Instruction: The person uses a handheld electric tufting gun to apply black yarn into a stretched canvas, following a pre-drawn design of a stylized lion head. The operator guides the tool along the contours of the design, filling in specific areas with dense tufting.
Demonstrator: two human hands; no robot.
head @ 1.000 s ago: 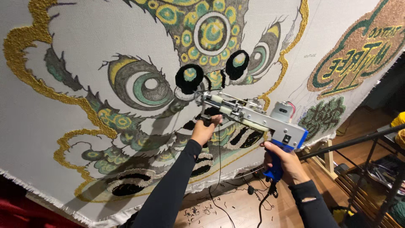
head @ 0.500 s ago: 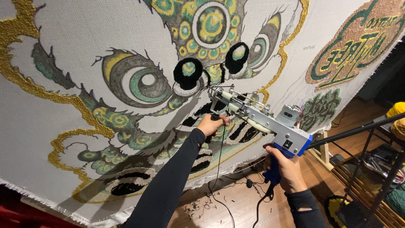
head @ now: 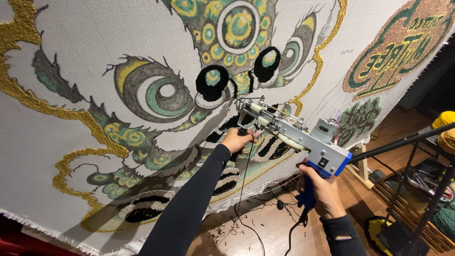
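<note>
Two hands on the tufting gun (head: pixel 294 135): left hand (head: pixel 239 141) wrapped round its front handle, right hand (head: pixel 322 189) clenched on the blue grip, needle pressed to the cloth (head: pixel 85 57) mid-tufting beneath the black nostrils, steady pressure needed next.

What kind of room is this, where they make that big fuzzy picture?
Probably a rug-making workshop. A big stretched cloth carries a half-tufted creature face, both hands hold a tufting gun against it, and yellow yarn sits on a rack to the right.
</note>
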